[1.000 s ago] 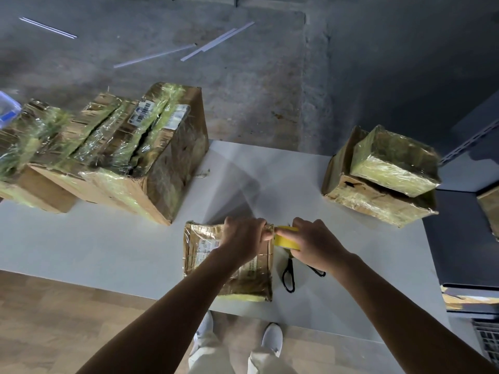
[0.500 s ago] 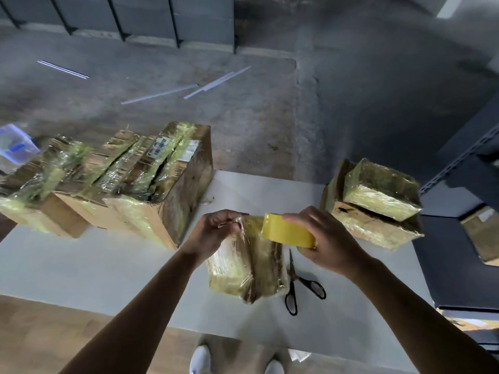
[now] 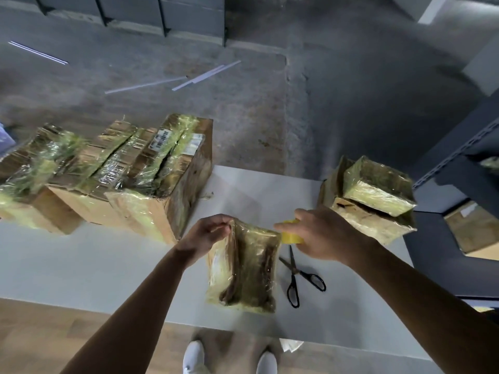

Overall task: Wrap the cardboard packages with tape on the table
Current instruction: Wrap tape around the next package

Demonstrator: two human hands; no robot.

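Note:
A flat cardboard package (image 3: 244, 268), covered in glossy clear tape, stands tilted on its lower edge near the front of the white table (image 3: 108, 260). My left hand (image 3: 206, 234) pinches its upper left corner. My right hand (image 3: 317, 234) grips a yellow tape roll (image 3: 290, 237) at the package's upper right corner; most of the roll is hidden under my fingers. Black scissors (image 3: 297, 279) lie open on the table just right of the package.
A row of several taped cartons (image 3: 113, 174) fills the table's left half. Two stacked wrapped boxes (image 3: 375, 198) sit at the right edge. A dark metal shelf (image 3: 464, 168) stands to the right. Concrete floor lies beyond, wooden floor and my shoes below.
The package was lifted from lying flat to standing on edge. My right hand carried the tape roll up and over to its top right corner. The camera tilted up.

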